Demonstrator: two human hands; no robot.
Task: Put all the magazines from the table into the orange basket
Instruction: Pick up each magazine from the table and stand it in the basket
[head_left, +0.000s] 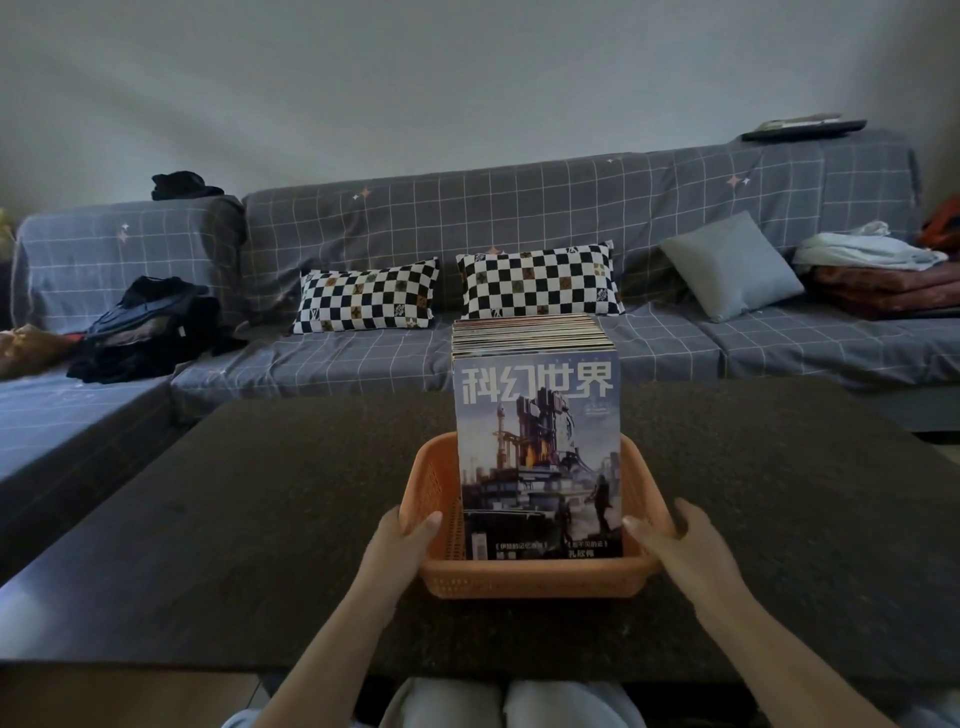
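Note:
An orange basket (535, 579) stands on the dark table (234, 519) right in front of me. A thick row of magazines (537, 441) stands upright inside it, the front cover showing a blue science-fiction scene with large white characters. My left hand (405, 535) grips the basket's left rim, thumb over the edge. My right hand (670, 540) grips the right rim the same way. No loose magazine shows on the table.
Behind the table runs a grey checked sofa (363, 234) with two black-and-white checkered pillows (366, 301), a grey cushion (732, 265), dark clothes (145, 332) at left and folded blankets (883, 280) at right. My knees show below the table's near edge.

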